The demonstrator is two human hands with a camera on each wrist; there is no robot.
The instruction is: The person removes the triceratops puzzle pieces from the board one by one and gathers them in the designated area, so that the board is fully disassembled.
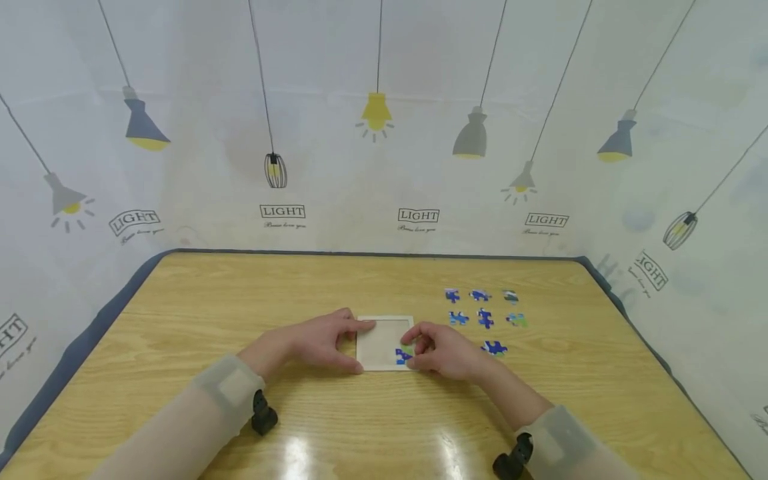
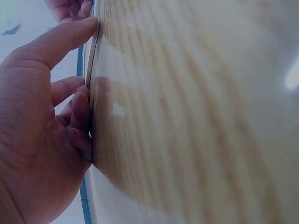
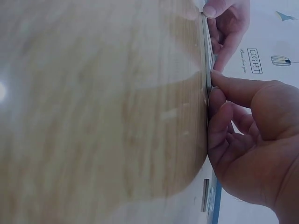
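A square, pale puzzle tray [image 1: 384, 320] with a raised border lies flat on the table. My left hand [image 1: 318, 340] holds its left side, index fingertip on the upper border and thumb at the lower left corner. In the tray's lower right corner is a blue and green jigsaw piece [image 1: 402, 357]. My right hand [image 1: 447, 350] has thumb and index finger at that piece, pinching it and partly covering it. From the left wrist view, the left thumb [image 2: 70, 39] meets the tray's edge. Curled fingers of the right hand [image 3: 252, 135] rest low by the tray in the right wrist view.
Several loose jigsaw pieces lie in rows to the right, among them a dark blue one [image 1: 485, 319] and a green-edged one [image 1: 516, 320]. Another piece [image 1: 495, 347] is close behind the right hand. The wooden table [image 1: 270, 280] ends at a lamp-printed curtain [image 1: 336, 187].
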